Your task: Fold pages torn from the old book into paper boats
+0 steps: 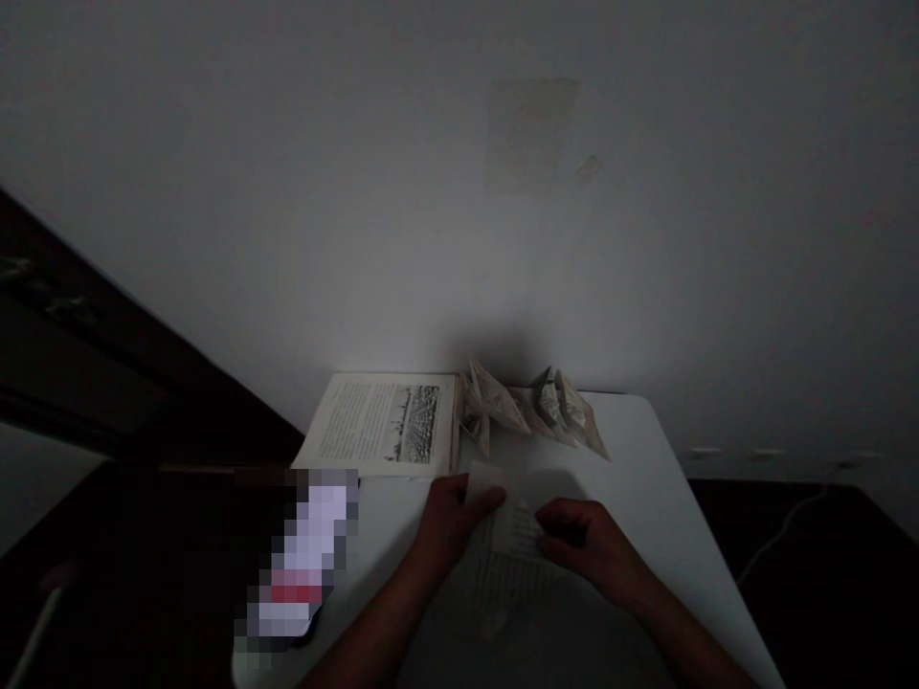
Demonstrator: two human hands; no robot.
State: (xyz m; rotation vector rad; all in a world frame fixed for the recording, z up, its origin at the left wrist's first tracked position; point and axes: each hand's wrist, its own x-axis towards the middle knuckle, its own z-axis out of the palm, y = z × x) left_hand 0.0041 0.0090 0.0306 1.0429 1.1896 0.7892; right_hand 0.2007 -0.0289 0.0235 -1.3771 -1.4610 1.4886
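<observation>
A partly folded sheet of printed paper (513, 538) is held low over the near part of the table. My left hand (451, 528) grips its upper left side, thumb on top. At the right edge of the paper my right hand (593, 547) is curled, with thumb and forefinger closed on that edge. Behind the hands stand several folded paper boats (495, 400), made of printed pages and crowded together. An open book (373, 421) lies to their left, showing text and a dark picture.
The white table (638, 440) stands against a pale wall (323, 191). On its left edge is a blurred-out, bright-screened object (308, 555). A dark door frame (144, 316) is at the left, and a white cable (782, 536) runs down at the right.
</observation>
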